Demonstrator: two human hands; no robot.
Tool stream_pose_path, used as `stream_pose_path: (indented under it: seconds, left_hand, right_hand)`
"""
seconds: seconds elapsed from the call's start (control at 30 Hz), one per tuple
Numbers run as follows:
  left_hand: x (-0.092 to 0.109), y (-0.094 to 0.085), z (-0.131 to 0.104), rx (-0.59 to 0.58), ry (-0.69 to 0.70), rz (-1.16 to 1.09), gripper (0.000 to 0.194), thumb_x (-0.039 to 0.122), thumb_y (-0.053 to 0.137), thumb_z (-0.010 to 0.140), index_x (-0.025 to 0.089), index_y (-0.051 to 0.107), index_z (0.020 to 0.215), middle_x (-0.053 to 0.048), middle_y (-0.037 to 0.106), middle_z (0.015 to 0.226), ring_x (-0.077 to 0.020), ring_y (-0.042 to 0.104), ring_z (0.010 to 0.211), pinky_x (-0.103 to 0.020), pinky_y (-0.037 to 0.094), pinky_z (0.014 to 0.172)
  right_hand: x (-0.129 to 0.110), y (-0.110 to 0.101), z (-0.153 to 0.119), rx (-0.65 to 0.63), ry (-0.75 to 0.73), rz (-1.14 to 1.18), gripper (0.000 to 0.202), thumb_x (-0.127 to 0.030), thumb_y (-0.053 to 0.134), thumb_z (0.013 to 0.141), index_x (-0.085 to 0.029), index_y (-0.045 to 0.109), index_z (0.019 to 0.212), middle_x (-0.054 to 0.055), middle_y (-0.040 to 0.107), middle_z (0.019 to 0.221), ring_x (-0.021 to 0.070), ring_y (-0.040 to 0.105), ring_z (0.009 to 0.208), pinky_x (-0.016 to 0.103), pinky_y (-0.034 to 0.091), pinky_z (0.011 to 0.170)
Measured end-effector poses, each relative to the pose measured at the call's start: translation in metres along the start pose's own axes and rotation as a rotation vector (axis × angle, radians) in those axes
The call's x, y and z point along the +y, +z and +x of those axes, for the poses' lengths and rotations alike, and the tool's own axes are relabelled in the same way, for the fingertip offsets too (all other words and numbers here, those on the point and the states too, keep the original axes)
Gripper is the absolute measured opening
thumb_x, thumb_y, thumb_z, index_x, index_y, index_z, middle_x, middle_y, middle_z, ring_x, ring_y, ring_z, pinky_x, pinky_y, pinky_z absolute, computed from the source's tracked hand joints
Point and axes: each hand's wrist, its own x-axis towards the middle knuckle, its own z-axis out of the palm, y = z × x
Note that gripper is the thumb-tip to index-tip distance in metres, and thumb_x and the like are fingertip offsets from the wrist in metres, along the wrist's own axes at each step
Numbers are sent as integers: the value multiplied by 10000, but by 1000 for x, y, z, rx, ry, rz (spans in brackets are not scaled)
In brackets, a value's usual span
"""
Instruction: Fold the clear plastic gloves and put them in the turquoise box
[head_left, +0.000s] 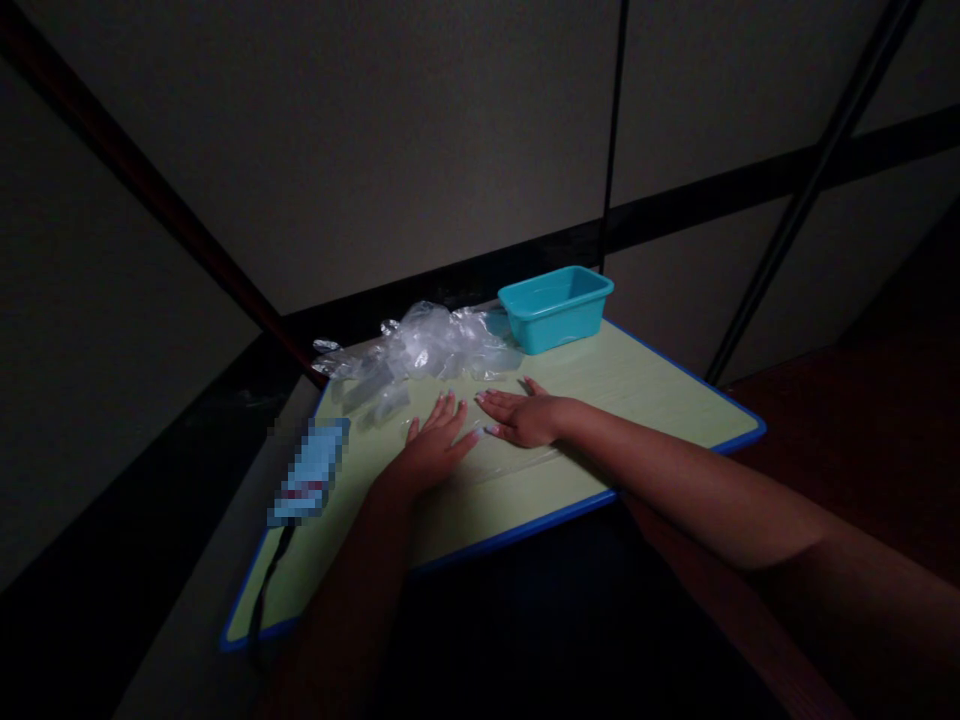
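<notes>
Both hands lie on a pale yellow-green table (652, 390) with a blue edge. My left hand (439, 438) is flat, its fingers spread. Beside it, my right hand (525, 415) also rests palm down with fingers stretched out. Under and around the hands is a thin clear plastic sheet or bag (510, 468), hard to make out against the tabletop. Just beyond my fingers sits a crumpled heap of clear plastic bags (435, 345). Neither hand grips anything.
A turquoise plastic tub (562, 320) stands at the back of the table, right of the heap. A blurred-out light blue card or pouch (311, 470) with a black strap (266, 590) lies at the left edge. Dark-trimmed wall panels (450, 150) rise behind the table.
</notes>
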Motion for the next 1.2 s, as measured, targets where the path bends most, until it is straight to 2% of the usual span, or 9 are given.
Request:
stream_pose_path:
  seconds: [0.2,0.5,0.8,1.03,1.2]
  left_hand:
    - [9,6,2,2,21,-21,624,458,139,919,141,129,1456,-65,82,1517,-179,41,1399,-538,47,1084]
    - [9,7,5,-30,14,-16,627,456,149,914,150,110,1460,-65,76,1515,-187,64,1398,-543,61,1082]
    - [7,7,4,-27,69,-9,541,471,184,927,312,160,1443,-66,30,1521,-233,39,1395,-618,99,1032]
    - [7,7,3,-41,60,-2,560,500,209,920,327,124,1446,-61,3,1520,-246,41,1394,-615,99,1033]
    - [7,7,3,-46,67,6,592,537,222,910,325,100,1449,-51,-5,1519,-255,30,1394,-598,100,1043]
  right_hand:
    - [1,1,2,-9,7,-21,582,-431,267,933,-248,115,1464,38,88,1518,238,89,1387,580,-45,1069]
    - [6,-6,-1,-60,13,-35,553,-439,216,949,-276,92,1463,18,66,1520,217,80,1390,584,-57,1062]
    - [23,-19,-14,-146,137,-83,643,-508,251,924,-238,28,1464,29,26,1520,229,62,1392,608,41,1060]
    - [35,-24,-20,-166,227,-107,690,-532,276,903,-217,33,1467,44,26,1521,250,48,1391,606,86,1059]
    - [39,-25,-21,-174,278,-114,674,-492,297,897,-235,45,1467,31,32,1523,257,48,1390,608,106,1057]
